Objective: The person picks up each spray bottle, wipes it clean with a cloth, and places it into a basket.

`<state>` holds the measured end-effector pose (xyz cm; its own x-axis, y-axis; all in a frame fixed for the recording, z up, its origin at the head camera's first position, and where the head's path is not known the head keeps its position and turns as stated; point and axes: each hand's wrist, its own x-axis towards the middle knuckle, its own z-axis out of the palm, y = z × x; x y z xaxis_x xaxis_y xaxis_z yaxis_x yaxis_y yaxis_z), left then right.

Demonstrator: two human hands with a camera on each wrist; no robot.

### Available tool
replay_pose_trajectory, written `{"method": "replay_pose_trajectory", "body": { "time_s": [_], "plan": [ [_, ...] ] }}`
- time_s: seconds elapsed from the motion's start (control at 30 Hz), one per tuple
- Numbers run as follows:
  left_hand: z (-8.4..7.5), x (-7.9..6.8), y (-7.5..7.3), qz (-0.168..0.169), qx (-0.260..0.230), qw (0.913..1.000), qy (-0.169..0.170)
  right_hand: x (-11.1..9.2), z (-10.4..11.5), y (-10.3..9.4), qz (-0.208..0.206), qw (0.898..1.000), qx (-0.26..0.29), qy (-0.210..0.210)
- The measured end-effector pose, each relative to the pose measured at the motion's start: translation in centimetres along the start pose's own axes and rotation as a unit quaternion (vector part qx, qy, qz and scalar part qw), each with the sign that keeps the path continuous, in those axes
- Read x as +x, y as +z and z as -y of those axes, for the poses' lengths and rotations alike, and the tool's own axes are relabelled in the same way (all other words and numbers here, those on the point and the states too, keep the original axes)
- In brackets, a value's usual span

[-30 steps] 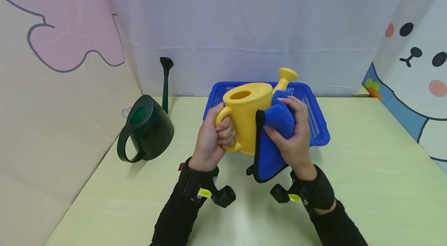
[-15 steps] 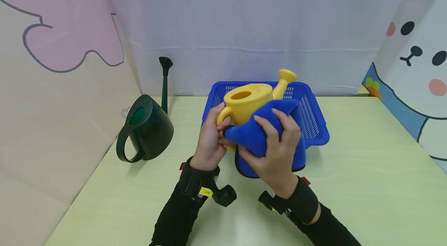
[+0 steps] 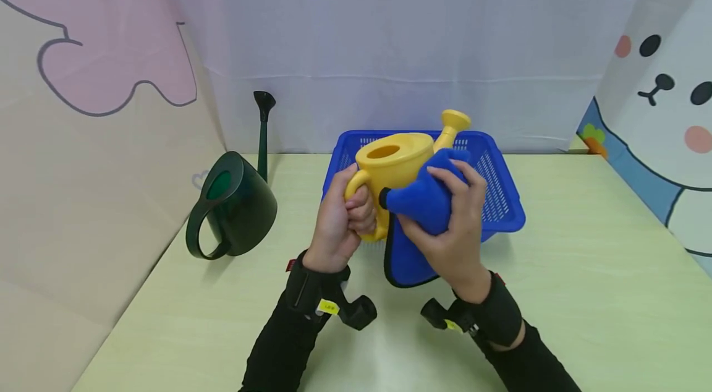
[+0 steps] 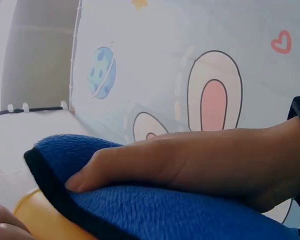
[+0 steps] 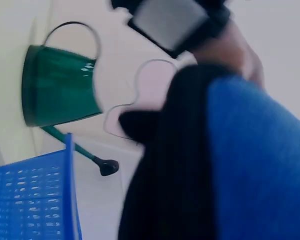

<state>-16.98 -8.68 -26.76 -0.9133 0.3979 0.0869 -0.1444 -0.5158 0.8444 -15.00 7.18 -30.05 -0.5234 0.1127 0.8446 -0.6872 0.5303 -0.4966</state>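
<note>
My left hand (image 3: pixel 345 219) grips the handle of a yellow watering can (image 3: pixel 397 163), holding it up in front of a blue basket. A blue cloth with black edging (image 3: pixel 423 203) is bunched in my right hand (image 3: pixel 458 225), its fingers curled over it against the can's right side. The lower part of the cloth hangs below that hand. In the left wrist view the thumb of my right hand (image 4: pixel 155 160) presses on the fuzzy cloth (image 4: pixel 155 210), with a strip of the yellow can (image 4: pixel 50 217) under it. The cloth hides the can's lower front.
Behind the can, the blue perforated basket (image 3: pixel 503 194) stands on the pale table (image 3: pixel 589 268) near the back curtain. A dark green watering can (image 3: pixel 245 213) with a long spout stands at the left, beside the side wall.
My right hand has swept the cloth left across the can's front, then back right and up. The left hand keeps its grip and the yellow can has barely moved.
</note>
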Motion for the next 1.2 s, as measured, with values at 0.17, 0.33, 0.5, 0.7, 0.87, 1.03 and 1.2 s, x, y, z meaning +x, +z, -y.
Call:
{"method": "replay_pose_trajectory", "body": {
  "time_s": [0.17,0.33,0.5,0.7,0.87,1.03,1.2],
  "plan": [
    [0.0,0.0,0.1,0.001,0.003,1.0000,-0.004,0.8,-0.7,-1.0,0.025,0.994,0.071,0.084],
    [0.0,0.0,0.1,0.002,0.004,1.0000,-0.003,0.3,-0.4,-0.5,0.006,0.994,0.068,0.086],
    [-0.1,-0.1,0.0,-0.002,-0.008,1.0000,-0.002,-0.8,0.7,0.9,-0.036,0.999,-0.022,-0.006],
    [0.0,0.0,0.2,-0.046,-0.032,0.9984,0.002,-1.7,1.4,2.1,-0.072,0.983,-0.119,-0.121],
    [-0.2,0.0,0.1,-0.045,-0.024,0.9987,0.002,-1.3,1.2,1.6,-0.054,0.986,-0.106,-0.117],
    [-0.3,0.1,0.0,0.002,-0.006,0.9999,0.009,-0.4,0.4,0.5,-0.020,0.999,-0.026,-0.014],
    [-0.4,0.2,0.0,0.017,-0.001,0.9997,0.015,0.5,-0.2,-0.3,0.000,0.995,0.055,0.078]
  ]
}}
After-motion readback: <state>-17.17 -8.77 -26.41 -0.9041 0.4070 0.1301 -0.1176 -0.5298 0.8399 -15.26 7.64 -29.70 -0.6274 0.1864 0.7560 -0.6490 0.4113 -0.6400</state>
